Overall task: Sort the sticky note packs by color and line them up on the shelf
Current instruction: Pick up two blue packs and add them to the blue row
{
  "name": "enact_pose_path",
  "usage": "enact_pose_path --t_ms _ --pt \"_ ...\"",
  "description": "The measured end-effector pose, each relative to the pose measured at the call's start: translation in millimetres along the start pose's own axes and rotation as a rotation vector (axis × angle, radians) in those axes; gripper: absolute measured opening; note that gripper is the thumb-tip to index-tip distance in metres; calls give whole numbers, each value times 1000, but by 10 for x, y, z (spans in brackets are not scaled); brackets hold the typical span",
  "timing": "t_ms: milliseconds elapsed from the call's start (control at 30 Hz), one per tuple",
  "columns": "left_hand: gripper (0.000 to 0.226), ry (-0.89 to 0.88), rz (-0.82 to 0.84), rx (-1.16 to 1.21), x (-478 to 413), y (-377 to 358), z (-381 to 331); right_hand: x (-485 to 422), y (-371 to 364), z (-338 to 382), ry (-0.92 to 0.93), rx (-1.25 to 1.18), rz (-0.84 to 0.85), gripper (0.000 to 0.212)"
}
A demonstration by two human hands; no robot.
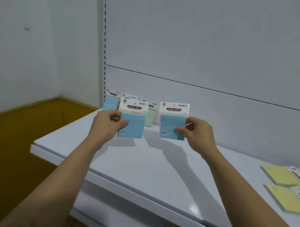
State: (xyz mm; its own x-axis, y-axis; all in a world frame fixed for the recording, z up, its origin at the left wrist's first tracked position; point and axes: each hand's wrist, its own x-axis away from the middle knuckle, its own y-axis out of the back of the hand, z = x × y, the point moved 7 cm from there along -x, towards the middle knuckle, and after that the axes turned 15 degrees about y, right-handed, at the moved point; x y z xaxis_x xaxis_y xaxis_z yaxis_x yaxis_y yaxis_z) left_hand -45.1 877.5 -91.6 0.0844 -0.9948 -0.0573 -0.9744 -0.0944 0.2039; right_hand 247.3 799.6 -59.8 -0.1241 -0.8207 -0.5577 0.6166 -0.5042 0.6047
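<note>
- Blue pad in clear plastic sleeve with a white header card: both held packs look light and fairly stiff, judging by how flat they stay when pinched at one edge. Film probably slick, so take hold on the pad body, not the header.
- Head view, left hand [110, 122]: closed in a pinch on the left blue pack [131, 125], thumb on the front, fingers behind, at its left edge. Pack upright, clear of the shelf [147, 164].
- Head view, right hand [195, 128]: same pinch on the right blue pack [173, 125], at its lower right edge, also upright and off the surface.
- Behind, leaning against the back panel: another blue pack [110, 102], a yellow one mostly hidden, a green pack [150, 116].
- Two yellow packs [282, 186] lie flat at far right, unsorted.
</note>
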Motion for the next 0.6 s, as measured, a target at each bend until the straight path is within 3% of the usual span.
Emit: enact_pose_path --t_ms 600 --pt "16 96 -171 -143 -855 410 239 -904 -1065 -259 52 -209 102 11"
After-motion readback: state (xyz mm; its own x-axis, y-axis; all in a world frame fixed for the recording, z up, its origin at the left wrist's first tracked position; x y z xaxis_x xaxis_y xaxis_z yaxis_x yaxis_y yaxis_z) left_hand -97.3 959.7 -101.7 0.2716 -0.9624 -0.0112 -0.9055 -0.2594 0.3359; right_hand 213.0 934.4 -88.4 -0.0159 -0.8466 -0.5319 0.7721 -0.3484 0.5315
